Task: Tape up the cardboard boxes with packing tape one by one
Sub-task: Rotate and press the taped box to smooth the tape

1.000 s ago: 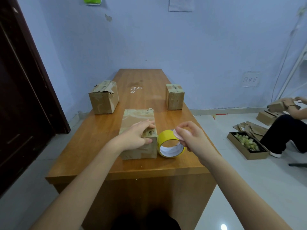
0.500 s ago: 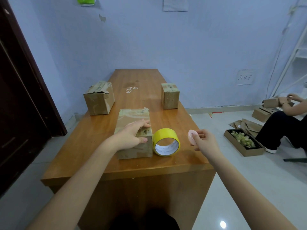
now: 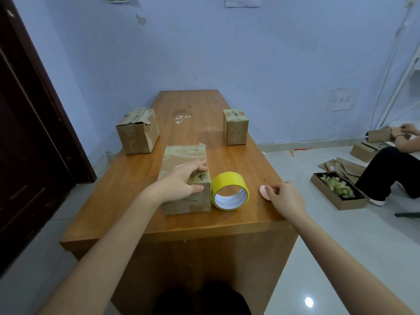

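— Near the table's [image 3: 141,196] front edge, what is held?
— The nearest cardboard box [image 3: 185,178] is gripped at its top front corner by the left hand [image 3: 181,180]. The yellow packing tape roll [image 3: 230,190] is stood on edge, touching the box's right side.
— And the right hand [image 3: 285,197]?
— A small pink disc [image 3: 263,192] is pinched near the table's right edge.
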